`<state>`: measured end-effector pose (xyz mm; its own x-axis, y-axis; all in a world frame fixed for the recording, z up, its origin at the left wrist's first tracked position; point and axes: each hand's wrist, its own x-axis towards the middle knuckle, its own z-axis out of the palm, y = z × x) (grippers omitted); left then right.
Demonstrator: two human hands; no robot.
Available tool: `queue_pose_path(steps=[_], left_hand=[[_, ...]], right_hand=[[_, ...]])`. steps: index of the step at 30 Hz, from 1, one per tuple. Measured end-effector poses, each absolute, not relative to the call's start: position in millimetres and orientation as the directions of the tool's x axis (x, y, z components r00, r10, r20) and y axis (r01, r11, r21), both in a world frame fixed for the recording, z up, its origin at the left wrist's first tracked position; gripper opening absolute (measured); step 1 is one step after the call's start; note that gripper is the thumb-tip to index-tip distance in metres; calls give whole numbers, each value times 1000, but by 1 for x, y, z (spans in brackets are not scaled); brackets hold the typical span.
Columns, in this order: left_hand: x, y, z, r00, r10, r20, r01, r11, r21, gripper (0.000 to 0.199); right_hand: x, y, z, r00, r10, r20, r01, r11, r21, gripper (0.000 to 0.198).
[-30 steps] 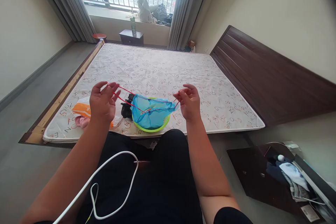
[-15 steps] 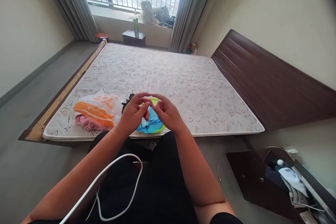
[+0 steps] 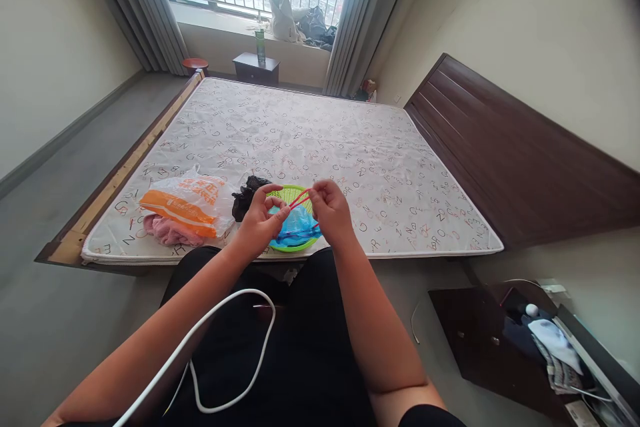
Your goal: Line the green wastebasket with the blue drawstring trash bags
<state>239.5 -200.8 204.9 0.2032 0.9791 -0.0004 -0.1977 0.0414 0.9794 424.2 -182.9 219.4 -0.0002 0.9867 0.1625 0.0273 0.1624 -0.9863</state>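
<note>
A thin red cord [image 3: 300,199] is stretched in a narrow loop between my two hands. My left hand [image 3: 261,220] pinches one end of it between thumb and fingers. My right hand [image 3: 330,210] is closed on the other end, and a stretch of red shows below its fingers too. Beneath both hands sits a lime-green basket [image 3: 295,248] holding a crumpled blue plastic bag [image 3: 299,223]. Just left of the basket lies a black plastic bag [image 3: 245,199], partly behind my left hand.
On the letter-printed mattress [image 3: 310,123], a white and orange plastic bag [image 3: 187,203] lies over a pink cloth [image 3: 170,230]. A white cable [image 3: 220,310] loops over my lap. At right stands a dark cabinet [image 3: 465,333] with folded clothes. A dark headboard [image 3: 500,140] borders the bed.
My hands, close together before, have drawn apart, and the red cord now spans the gap between them. More of the green basket and the black bag shows.
</note>
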Motion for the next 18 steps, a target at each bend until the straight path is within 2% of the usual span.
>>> queue_pose_path(steps=[2,4,7,11,14,18], left_hand=[[234,-198,195,302,951,-70,-159,123,980,48],[228,-197,186,421,902,-97,-76,141,987,40],[227,-199,180,500,866,-25,41,5,999,25],[245,-199,184,410,908,82,221,-186,957,24],[264,-198,183,385,906,175,274,-293,916,30],[282,-196,172,454,880,143,242,-276,930,21]], right_hand=[[429,-175,212,103,992,76,-187,95,-978,32],[434,-169,207,106,994,4,-308,37,-951,40],[438,-168,205,72,995,-69,-381,-36,-924,47],[430,-175,211,38,996,-80,-416,-57,-907,46],[421,-181,216,9,999,-47,-376,-40,-926,40],[413,-185,215,-1,1000,8,-262,7,-965,29]])
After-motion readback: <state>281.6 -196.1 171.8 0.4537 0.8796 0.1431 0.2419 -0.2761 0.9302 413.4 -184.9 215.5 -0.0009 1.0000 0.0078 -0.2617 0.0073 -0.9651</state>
